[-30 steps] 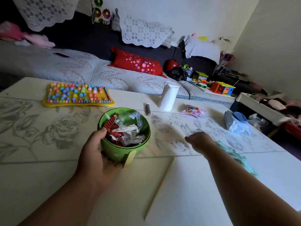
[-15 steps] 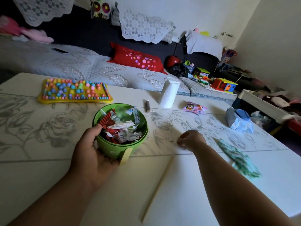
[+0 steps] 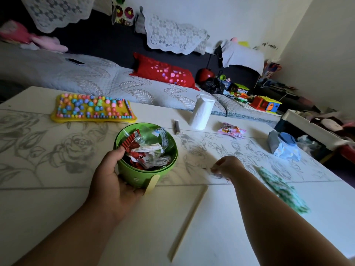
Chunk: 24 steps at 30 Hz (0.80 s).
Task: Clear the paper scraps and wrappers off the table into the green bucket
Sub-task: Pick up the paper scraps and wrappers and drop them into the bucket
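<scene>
- Green bucket (image 3: 169, 164): stands on the table (image 3: 240, 208), upright, already well filled with crumpled wrappers (image 3: 148, 150). It serves here as the landmark for all positions.
- Left hand (image 3: 113, 179): wrapped around the near-left wall of the bucket, thumb hooked over the rim, steadying it.
- Right hand (image 3: 226, 167): just to the right of the bucket, low over the table, fingers drawn together in a pinch. A thin dark sliver shows at the fingertips; blur prevents telling whether it is a scrap in the grip or a mark on the table.
- Remaining litter, judged: a pink wrapper (image 3: 231, 129) lies beyond and well to the right of the bucket; a small dark stick-like piece (image 3: 176, 127) lies just behind its far rim.
- Not litter, judged: white roll (image 3: 200, 112) behind and right of the bucket; bead board (image 3: 92, 108) behind and left; blue tissue pack (image 3: 284, 145) far right.
- Technique: confirm the pinch has truly closed on the scrap before lifting, carry it clear above the rim, and release over the centre, since the heaped contents could shed light pieces. Keep the bucket braced, or slide it toward the pink wrapper to shorten the reach.
</scene>
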Motion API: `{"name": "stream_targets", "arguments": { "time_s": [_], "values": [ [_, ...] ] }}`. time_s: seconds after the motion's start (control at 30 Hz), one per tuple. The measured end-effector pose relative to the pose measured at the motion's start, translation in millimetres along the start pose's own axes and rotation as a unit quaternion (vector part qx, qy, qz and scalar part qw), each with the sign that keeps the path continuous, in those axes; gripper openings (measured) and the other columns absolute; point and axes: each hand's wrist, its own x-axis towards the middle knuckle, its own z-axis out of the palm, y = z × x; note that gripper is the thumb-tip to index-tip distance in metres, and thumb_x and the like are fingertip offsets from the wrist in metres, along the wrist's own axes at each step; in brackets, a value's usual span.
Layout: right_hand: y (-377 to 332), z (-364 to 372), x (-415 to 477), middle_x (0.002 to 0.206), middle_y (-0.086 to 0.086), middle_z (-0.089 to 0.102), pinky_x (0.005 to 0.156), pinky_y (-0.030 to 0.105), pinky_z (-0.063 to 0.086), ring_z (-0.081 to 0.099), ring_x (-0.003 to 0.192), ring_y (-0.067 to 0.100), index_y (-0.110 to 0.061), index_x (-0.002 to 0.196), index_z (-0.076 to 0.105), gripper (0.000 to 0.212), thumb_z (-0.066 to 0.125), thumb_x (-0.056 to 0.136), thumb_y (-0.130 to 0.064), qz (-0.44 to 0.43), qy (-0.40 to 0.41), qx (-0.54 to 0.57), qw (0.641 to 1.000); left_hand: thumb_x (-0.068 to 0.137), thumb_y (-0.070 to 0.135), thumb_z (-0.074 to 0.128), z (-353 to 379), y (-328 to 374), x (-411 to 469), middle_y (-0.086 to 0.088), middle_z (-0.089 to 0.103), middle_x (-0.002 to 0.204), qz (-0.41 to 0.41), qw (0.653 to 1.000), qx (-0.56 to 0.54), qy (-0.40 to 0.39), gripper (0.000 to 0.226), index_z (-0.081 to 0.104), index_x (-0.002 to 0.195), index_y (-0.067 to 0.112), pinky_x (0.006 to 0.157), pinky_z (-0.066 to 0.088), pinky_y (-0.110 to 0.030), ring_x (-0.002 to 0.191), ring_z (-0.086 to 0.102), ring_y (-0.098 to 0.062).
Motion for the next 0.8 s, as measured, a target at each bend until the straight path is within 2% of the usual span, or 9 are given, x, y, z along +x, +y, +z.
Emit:
{"name": "stream_targets", "arguments": {
  "time_s": [0.07, 0.17, 0.3, 0.4, 0.5, 0.63, 0.7, 0.77, 0.8],
  "values": [
    [1.9, 0.3, -0.2, 0.06, 0.002, 0.058, 0.051, 0.022, 0.039, 0.045, 0.047, 0.013, -0.009, 0.089, 0.072, 0.018, 0.075, 0.073, -0.017, 0.002, 0.0, 0.014, 1.0, 0.09, 0.037, 0.057, -0.1, 0.1, 0.0, -0.007, 0.07, 0.106, -0.002, 1.0, -0.002, -0.002, 0.024, 0.067, 0.107, 0.023, 0.085, 0.052, -0.047, 0.101, 0.067, -0.029],
    [0.0, 3.4, -0.2, 0.067, 0.009, 0.06, 0.059, 0.024, 0.043, 0.048, 0.05, 0.018, -0.002, 0.091, 0.072, 0.024, 0.072, 0.075, -0.019, 0.011, 0.01, -0.008, 1.0, 0.09, 0.037, 0.058, -0.8, 0.1, -0.6, -0.007, 0.069, 0.107, 0.0, 1.0, -0.001, -0.003, 0.023, 0.067, 0.106, 0.023, 0.087, 0.052, -0.048, 0.102, 0.066, -0.029],
    [-10.5, 3.8, -4.7, 0.069, 0.01, 0.061, 0.056, 0.023, 0.042, 0.054, 0.06, 0.023, -0.009, 0.069, 0.065, 0.006, 0.065, 0.075, -0.012, -0.018, 0.032, 0.045, 0.998, 0.09, 0.037, 0.057, -1.4, 1.4, -1.0, -0.006, 0.068, 0.105, 0.002, 1.0, -0.003, 0.0, 0.02, 0.066, 0.103, 0.024, 0.086, 0.052, -0.047, 0.101, 0.066, -0.028],
    [-22.3, 11.5, -4.0, 0.06, 0.007, 0.053, 0.057, 0.027, 0.039, 0.048, 0.056, 0.021, -0.015, 0.059, 0.055, 0.019, 0.062, 0.073, -0.005, -0.039, 0.012, 0.098, 0.994, 0.091, 0.036, 0.057, -1.7, 1.8, -0.6, -0.006, 0.069, 0.102, 0.0, 1.0, -0.002, -0.001, 0.02, 0.067, 0.102, 0.023, 0.084, 0.052, -0.047, 0.1, 0.066, -0.028],
    [-27.9, 25.0, -2.5, 0.057, 0.008, 0.055, 0.059, 0.026, 0.047, 0.052, 0.055, 0.024, -0.01, 0.07, 0.066, 0.003, 0.063, 0.069, -0.009, -0.021, 0.004, 0.006, 1.0, 0.091, 0.036, 0.057, -1.9, 3.0, -1.2, -0.006, 0.069, 0.101, 0.0, 1.0, -0.001, 0.002, 0.019, 0.067, 0.1, 0.023, 0.081, 0.053, -0.046, 0.097, 0.066, -0.028],
    [-29.2, 26.5, 0.4, 0.062, 0.007, 0.058, 0.074, 0.031, 0.055, 0.056, 0.064, 0.024, -0.009, 0.08, 0.068, 0.013, 0.068, 0.076, -0.021, 0.003, -0.015, -0.019, 1.0, 0.091, 0.036, 0.057, -3.2, 6.7, -0.1, -0.006, 0.069, 0.1, 0.006, 1.0, 0.005, 0.004, 0.017, 0.066, 0.099, 0.024, 0.079, 0.053, -0.045, 0.096, 0.066, -0.027],
    [-28.5, 25.5, -3.8, 0.06, 0.007, 0.058, 0.073, 0.03, 0.054, 0.056, 0.062, 0.023, -0.007, 0.079, 0.069, 0.016, 0.065, 0.08, -0.023, 0.002, -0.004, -0.033, 0.999, 0.091, 0.036, 0.057, -4.2, 8.7, -0.1, -0.005, 0.069, 0.1, 0.011, 1.0, 0.005, 0.003, 0.017, 0.066, 0.099, 0.024, 0.081, 0.053, -0.045, 0.096, 0.066, -0.027],
    [-25.6, 23.4, -10.0, 0.057, 0.007, 0.058, 0.064, 0.027, 0.05, 0.054, 0.054, 0.022, -0.009, 0.072, 0.065, 0.012, 0.066, 0.079, -0.018, 0.002, 0.007, 0.02, 1.0, 0.091, 0.035, 0.057, -5.4, 9.6, 0.2, -0.005, 0.069, 0.101, 0.016, 1.0, 0.009, 0.003, 0.017, 0.067, 0.099, 0.025, 0.087, 0.052, -0.049, 0.097, 0.066, -0.027],
    [-24.9, 20.9, -13.7, 0.058, 0.008, 0.058, 0.061, 0.027, 0.05, 0.053, 0.052, 0.02, -0.008, 0.073, 0.064, 0.011, 0.071, 0.079, -0.015, 0.005, -0.004, 0.09, 0.996, 0.091, 0.035, 0.057, -6.0, 9.9, 0.7, -0.005, 0.069, 0.102, 0.018, 1.0, 0.013, 0.002, 0.017, 0.067, 0.099, 0.025, 0.092, 0.051, -0.051, 0.098, 0.066, -0.027]
  ]
}}
